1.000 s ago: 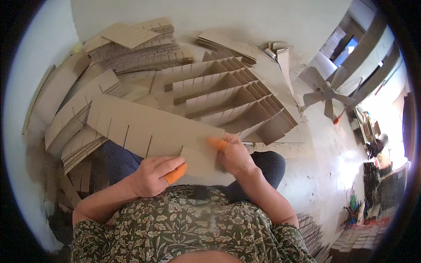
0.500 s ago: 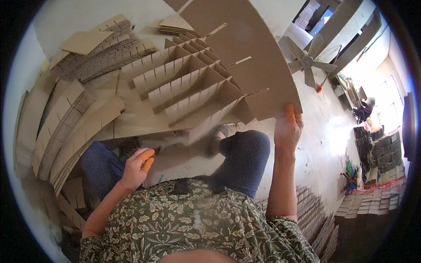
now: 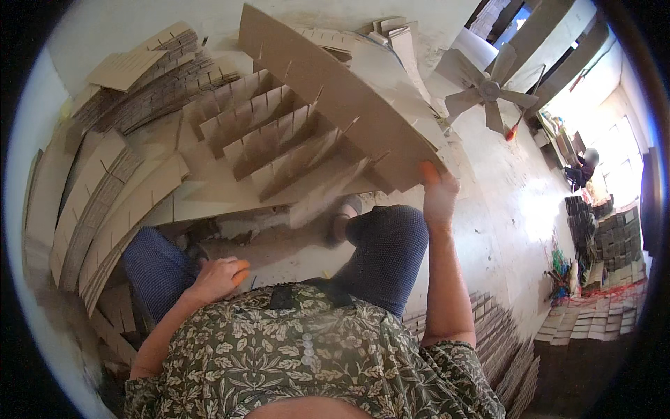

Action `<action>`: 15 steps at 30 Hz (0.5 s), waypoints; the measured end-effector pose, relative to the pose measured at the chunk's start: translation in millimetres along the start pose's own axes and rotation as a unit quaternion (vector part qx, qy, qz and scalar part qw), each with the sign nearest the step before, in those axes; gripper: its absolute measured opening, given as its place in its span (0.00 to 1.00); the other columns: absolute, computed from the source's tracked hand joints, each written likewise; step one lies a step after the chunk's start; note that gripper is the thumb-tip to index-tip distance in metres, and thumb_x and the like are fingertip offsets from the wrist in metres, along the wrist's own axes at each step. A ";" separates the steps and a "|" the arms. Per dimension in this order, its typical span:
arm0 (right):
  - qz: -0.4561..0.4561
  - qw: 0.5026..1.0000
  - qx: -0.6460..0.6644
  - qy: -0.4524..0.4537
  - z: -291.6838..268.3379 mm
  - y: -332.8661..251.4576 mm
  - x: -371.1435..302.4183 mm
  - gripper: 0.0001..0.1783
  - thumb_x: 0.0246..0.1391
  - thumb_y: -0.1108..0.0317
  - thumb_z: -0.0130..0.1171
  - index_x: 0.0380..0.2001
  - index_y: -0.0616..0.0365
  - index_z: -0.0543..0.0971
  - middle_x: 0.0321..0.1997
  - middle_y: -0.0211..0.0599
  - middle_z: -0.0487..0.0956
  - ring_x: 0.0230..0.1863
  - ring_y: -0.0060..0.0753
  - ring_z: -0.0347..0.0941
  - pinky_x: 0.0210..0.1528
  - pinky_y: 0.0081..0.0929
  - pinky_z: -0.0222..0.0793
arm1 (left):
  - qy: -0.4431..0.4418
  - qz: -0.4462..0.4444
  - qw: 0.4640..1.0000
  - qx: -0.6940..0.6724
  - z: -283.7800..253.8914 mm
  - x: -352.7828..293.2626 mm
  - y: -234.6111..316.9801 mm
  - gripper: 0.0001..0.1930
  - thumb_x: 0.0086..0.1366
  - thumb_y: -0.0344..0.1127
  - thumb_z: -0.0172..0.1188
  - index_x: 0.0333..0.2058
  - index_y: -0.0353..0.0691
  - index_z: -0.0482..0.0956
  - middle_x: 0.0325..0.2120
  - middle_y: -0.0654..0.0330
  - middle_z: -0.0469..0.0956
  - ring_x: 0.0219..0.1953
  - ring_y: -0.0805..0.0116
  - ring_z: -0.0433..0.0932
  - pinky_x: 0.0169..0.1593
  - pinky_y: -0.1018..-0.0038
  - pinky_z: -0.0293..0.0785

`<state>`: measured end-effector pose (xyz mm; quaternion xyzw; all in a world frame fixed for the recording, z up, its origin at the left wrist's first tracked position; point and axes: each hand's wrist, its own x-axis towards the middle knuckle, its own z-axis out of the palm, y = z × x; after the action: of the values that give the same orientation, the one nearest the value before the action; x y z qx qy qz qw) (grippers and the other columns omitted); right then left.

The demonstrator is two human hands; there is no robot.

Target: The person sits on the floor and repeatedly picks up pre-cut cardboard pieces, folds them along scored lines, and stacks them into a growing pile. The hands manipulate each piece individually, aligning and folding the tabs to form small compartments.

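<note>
R hand (image 3: 441,192), just R of the cardboard grid (image 3: 269,136): fingers clamped on the near end of a long cardboard strip (image 3: 363,122), w/ an orange finger cover (image 3: 428,172) against it. L hand (image 3: 216,278), on the wearer's side of the grid & well apart from it, holds nothing visible; fingers loosely curled, a bit blurred, can't tell if tips touch thumb. Orange cover (image 3: 241,271) shows there too.

Strip runs diagonally along the grid's far R side, on edge, tilted, its slots lined up w/ the ends of the grid's panels; can't tell how deep they sit. Grid's nearest panel is blurred.

L of grid: a curved row of slotted strips (image 3: 94,199); farther back, same side, a tall stack (image 3: 157,80) w/ a plain sheet (image 3: 124,70) on top. Behind grid, past the strip: a small stack (image 3: 326,40) & some folded pcs (image 3: 401,42). Blue-clad knees (image 3: 387,244) on the wearer's side of grid. R of grid: a grey fan (image 3: 490,91); much farther R, a person (image 3: 581,171) nr dark stacks (image 3: 618,241).
</note>
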<state>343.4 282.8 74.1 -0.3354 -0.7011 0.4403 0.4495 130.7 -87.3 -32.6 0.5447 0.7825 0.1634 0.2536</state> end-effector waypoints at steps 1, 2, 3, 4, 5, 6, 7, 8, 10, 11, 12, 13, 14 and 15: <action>-0.007 1.000 -0.001 -0.002 -1.3 1.0 1.8 0.12 0.58 0.71 0.57 0.43 0.64 0.80 0.35 0.26 0.79 0.38 0.20 0.70 0.43 0.21 0.67 | 0.000 -0.007 1.000 -0.003 2.0 0.3 -1.3 0.15 0.64 0.41 0.53 0.43 0.39 0.78 0.37 0.53 0.79 0.39 0.52 0.77 0.41 0.60 0.73; -0.010 1.000 -0.022 -0.012 -2.0 3.3 3.5 0.11 0.58 0.71 0.57 0.42 0.65 0.80 0.35 0.26 0.79 0.38 0.20 0.70 0.43 0.21 0.66 | 0.000 -0.014 1.000 -0.005 3.1 -0.2 -2.1 0.15 0.64 0.41 0.53 0.43 0.39 0.79 0.37 0.53 0.79 0.40 0.52 0.77 0.42 0.59 0.72; -0.013 0.999 -0.043 -0.023 -2.5 6.0 5.8 0.11 0.58 0.71 0.56 0.42 0.65 0.80 0.36 0.26 0.79 0.38 0.19 0.70 0.43 0.21 0.66 | -0.011 -0.017 1.000 -0.005 1.7 -0.1 -0.8 0.15 0.64 0.41 0.53 0.43 0.39 0.78 0.37 0.53 0.78 0.40 0.52 0.77 0.42 0.59 0.72; -0.017 0.997 -0.065 -0.033 -1.6 7.4 7.1 0.11 0.58 0.71 0.56 0.42 0.65 0.80 0.36 0.26 0.79 0.38 0.19 0.70 0.43 0.20 0.66 | -0.022 -0.020 1.000 -0.005 -0.8 0.8 1.6 0.15 0.64 0.41 0.52 0.44 0.39 0.78 0.38 0.53 0.78 0.41 0.52 0.77 0.43 0.59 0.72; -0.030 0.999 -0.033 -0.022 0.1 6.8 7.5 0.11 0.58 0.71 0.57 0.41 0.65 0.80 0.34 0.26 0.79 0.36 0.19 0.69 0.41 0.20 0.66 | -0.034 -0.022 0.999 -0.005 -2.8 1.9 3.5 0.15 0.64 0.41 0.52 0.44 0.39 0.78 0.38 0.52 0.78 0.42 0.52 0.76 0.44 0.59 0.71; -0.043 0.999 -0.001 -0.012 1.8 5.6 7.8 0.10 0.58 0.71 0.57 0.41 0.65 0.80 0.33 0.27 0.80 0.35 0.18 0.69 0.40 0.20 0.66 | -0.043 -0.029 0.999 -0.004 -3.5 2.8 5.0 0.16 0.64 0.41 0.52 0.44 0.39 0.78 0.38 0.52 0.78 0.42 0.52 0.76 0.44 0.59 0.71; -0.056 0.998 0.031 -0.001 3.3 5.1 7.9 0.10 0.57 0.71 0.57 0.40 0.65 0.80 0.31 0.27 0.80 0.34 0.18 0.68 0.38 0.20 0.66 | -0.052 -0.036 0.998 -0.003 -4.1 3.6 6.2 0.16 0.64 0.42 0.52 0.45 0.39 0.77 0.38 0.52 0.78 0.42 0.51 0.76 0.44 0.59 0.71; -0.077 0.996 -0.036 -0.019 4.2 6.8 8.3 0.10 0.57 0.71 0.57 0.40 0.65 0.80 0.30 0.30 0.79 0.33 0.18 0.68 0.37 0.20 0.66 | -0.062 -0.043 0.997 -0.002 -4.4 3.4 6.5 0.16 0.64 0.42 0.52 0.45 0.39 0.77 0.39 0.52 0.78 0.43 0.51 0.76 0.44 0.59 0.71; -0.119 0.977 -0.171 -0.052 4.8 11.8 10.0 0.09 0.56 0.72 0.58 0.39 0.64 0.79 0.27 0.34 0.79 0.30 0.18 0.68 0.34 0.21 0.66 | -0.060 -0.036 0.998 -0.002 -1.1 4.3 2.2 0.16 0.64 0.42 0.52 0.45 0.39 0.77 0.38 0.51 0.78 0.43 0.51 0.76 0.43 0.59 0.71; -0.120 0.979 -0.161 -0.042 8.2 12.0 8.7 0.09 0.56 0.72 0.58 0.39 0.64 0.79 0.26 0.36 0.78 0.30 0.18 0.68 0.33 0.21 0.66 | -0.059 -0.033 0.998 -0.003 -0.2 4.4 0.5 0.17 0.64 0.43 0.52 0.45 0.39 0.77 0.38 0.51 0.78 0.43 0.51 0.76 0.43 0.60 0.71; -0.122 0.980 -0.153 -0.032 13.4 11.8 6.0 0.09 0.56 0.72 0.58 0.39 0.64 0.79 0.25 0.38 0.77 0.29 0.18 0.67 0.33 0.22 0.66 | -0.056 -0.033 0.998 -0.004 0.1 4.5 0.1 0.16 0.64 0.43 0.52 0.45 0.39 0.77 0.38 0.51 0.77 0.42 0.51 0.76 0.43 0.60 0.71; -0.123 0.981 -0.145 -0.022 16.5 12.5 3.7 0.09 0.56 0.72 0.58 0.39 0.64 0.79 0.24 0.40 0.77 0.29 0.18 0.67 0.32 0.22 0.66 | -0.053 -0.032 0.998 -0.005 0.1 4.8 -0.1 0.16 0.64 0.43 0.52 0.45 0.39 0.77 0.37 0.51 0.77 0.42 0.51 0.76 0.43 0.59 0.71; -0.110 0.980 -0.157 -0.043 17.8 19.7 1.0 0.09 0.56 0.71 0.56 0.39 0.64 0.79 0.27 0.41 0.78 0.30 0.22 0.69 0.34 0.24 0.67 | -0.051 -0.032 0.998 -0.007 -0.1 5.5 -0.4 0.16 0.64 0.43 0.52 0.45 0.39 0.77 0.37 0.51 0.77 0.42 0.50 0.76 0.43 0.59 0.71; -0.096 0.979 -0.168 -0.064 20.6 28.2 -3.2 0.10 0.56 0.70 0.55 0.38 0.65 0.79 0.30 0.42 0.79 0.32 0.26 0.71 0.36 0.26 0.67 | -0.064 -0.033 0.997 -0.001 -1.1 7.0 -0.4 0.16 0.64 0.44 0.52 0.44 0.39 0.77 0.37 0.51 0.77 0.42 0.50 0.76 0.43 0.59 0.71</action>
<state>327.7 284.5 42.8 -0.3083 -0.8215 0.2916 0.3808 127.8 -80.8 -33.4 0.5281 0.7819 0.1201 0.3088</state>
